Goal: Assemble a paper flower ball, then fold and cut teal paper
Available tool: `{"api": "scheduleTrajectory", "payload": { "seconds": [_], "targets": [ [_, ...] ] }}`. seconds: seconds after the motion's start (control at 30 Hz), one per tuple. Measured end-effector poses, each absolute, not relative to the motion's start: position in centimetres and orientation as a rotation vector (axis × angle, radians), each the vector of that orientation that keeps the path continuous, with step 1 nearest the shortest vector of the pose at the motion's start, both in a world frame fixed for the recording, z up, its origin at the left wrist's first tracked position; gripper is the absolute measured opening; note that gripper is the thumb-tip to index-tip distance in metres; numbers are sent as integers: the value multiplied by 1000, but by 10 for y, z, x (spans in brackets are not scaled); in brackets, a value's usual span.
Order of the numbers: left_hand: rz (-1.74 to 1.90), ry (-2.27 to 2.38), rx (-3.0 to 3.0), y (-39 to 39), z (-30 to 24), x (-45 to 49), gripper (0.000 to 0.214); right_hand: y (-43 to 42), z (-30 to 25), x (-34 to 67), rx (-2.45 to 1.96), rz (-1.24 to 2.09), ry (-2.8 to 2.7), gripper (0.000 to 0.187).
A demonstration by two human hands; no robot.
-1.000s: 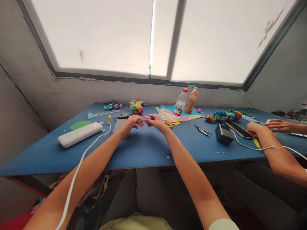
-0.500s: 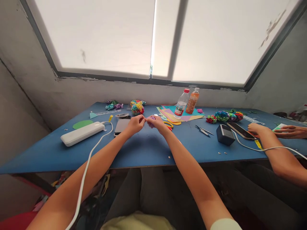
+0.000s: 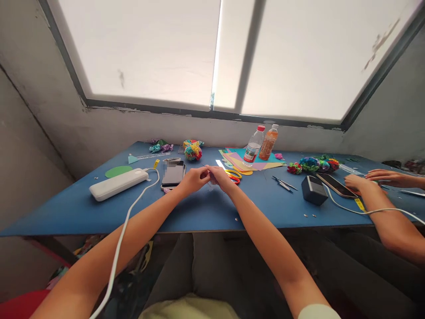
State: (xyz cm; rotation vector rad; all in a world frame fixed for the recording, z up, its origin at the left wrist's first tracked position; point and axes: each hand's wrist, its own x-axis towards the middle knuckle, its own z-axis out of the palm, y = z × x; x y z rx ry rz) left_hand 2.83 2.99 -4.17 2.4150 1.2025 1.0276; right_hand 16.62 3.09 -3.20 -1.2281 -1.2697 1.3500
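Note:
Over the front of the blue table, my left hand (image 3: 195, 180) and my right hand (image 3: 222, 178) meet at the fingertips. A small crumpled piece of purple paper (image 3: 213, 180) is held between them, mostly hidden by my fingers. My right hand is closed around it, while the fingers of my left hand pinch at its left side. Just right of my right hand lie yellow-and-red-handled scissors (image 3: 235, 175). To the left of my left hand is a phone (image 3: 174, 173) lying flat.
A white power bank (image 3: 118, 185) with a white cable (image 3: 128, 221) lies left; the cable crosses my left forearm. Two bottles (image 3: 254, 148) stand on coloured paper sheets (image 3: 229, 156). Pens (image 3: 283, 183), a dark cube-shaped device (image 3: 314, 190) and a co-worker's hands (image 3: 357, 181) are right.
My hands have drawn closer together, and less of the purple paper shows. The phone at left is more exposed. The co-worker's far hand has moved left. The view has shifted slightly.

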Motion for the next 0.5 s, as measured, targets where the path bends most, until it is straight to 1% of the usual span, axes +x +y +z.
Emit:
{"api": "scheduleTrajectory", "payload": {
  "seconds": [0.1,0.23,0.37,0.43,0.47,0.5],
  "targets": [
    [936,1331,2437,27,-47,29,24,35,-41,164,-1285,1373,-1282,35],
    [892,1463,2419,26,-49,33,25,40,-42,167,-1293,1416,-1213,35],
    [921,1448,2408,28,-45,36,26,44,-32,176,-1241,1469,-1077,35],
    [953,1414,2411,28,-44,36,28,46,-27,181,-1225,1499,-1009,28],
    [972,1396,2414,27,-44,36,29,47,-26,183,-1221,1514,-981,29],
    [994,1379,2415,27,-44,36,30,48,-25,184,-1219,1527,-959,34]
  ]
}}
